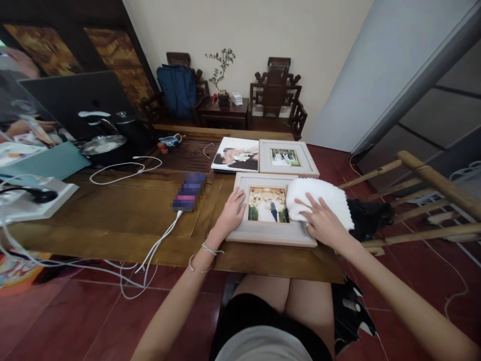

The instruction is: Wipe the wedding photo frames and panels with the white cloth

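The phone [189, 192] on the wooden table [124, 215] is blurred, so its screen cannot be read, and the white cloth [317, 200] hides the right side of the near picture frame [268, 233]. The left hand [231, 213] lies flat on the frame's left edge, fingers open and spread. The right hand [319, 220] presses flat on the cloth, fingers open, not gripping. The frame lies at the table's near edge, just below a second frame [287, 158].
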### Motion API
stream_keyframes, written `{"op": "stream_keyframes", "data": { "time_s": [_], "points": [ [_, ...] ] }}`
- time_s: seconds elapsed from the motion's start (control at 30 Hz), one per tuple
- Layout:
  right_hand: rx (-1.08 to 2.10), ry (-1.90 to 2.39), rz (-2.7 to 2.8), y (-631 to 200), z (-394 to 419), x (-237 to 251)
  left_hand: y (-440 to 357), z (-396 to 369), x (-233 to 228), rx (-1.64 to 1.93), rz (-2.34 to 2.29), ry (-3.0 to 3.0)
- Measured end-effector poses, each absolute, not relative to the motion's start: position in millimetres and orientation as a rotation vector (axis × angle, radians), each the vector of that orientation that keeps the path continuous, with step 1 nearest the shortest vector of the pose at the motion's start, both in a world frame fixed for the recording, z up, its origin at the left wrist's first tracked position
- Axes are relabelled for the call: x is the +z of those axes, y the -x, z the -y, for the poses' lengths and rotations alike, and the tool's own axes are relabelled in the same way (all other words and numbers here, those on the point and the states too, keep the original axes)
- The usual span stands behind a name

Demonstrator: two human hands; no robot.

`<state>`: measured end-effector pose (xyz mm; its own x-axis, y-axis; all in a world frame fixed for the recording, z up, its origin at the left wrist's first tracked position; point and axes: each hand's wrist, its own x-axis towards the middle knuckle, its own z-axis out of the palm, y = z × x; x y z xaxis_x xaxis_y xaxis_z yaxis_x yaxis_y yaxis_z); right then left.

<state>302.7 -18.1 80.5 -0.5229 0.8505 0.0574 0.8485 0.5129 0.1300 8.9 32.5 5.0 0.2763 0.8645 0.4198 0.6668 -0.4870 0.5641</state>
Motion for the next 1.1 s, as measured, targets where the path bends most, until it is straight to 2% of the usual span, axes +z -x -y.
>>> {"op": "stream_keyframes", "data": {
  "time_s": [0.27,0.47,0.6,0.9,1.1],
  "points": [
    [0.311,-1.856,-2.720,-268.7,-67.0,70.7,-8.8,-33.6,4.8,1.036,-1.406,-2.268],
    [0.359,-1.388,-2.960,-190.2,-85.9,66.4,-9.1,-33.4,6.1,1.068,-1.405,-2.245],
    [0.331,-1.347,-2.923,-163.2,-91.1,62.4,-9.0,-33.2,5.8,1.069,-1.400,-2.223],
    [0.313,-1.596,-2.659,-267.5,-88.8,79.7,-8.1,-37.0,-2.7,1.160,-1.356,-2.190],
    [0.118,-1.500,-2.680,-285.2,-24.0,82.9,-7.8,-36.5,-3.6,1.201,-1.367,-2.187]
  ]
}}
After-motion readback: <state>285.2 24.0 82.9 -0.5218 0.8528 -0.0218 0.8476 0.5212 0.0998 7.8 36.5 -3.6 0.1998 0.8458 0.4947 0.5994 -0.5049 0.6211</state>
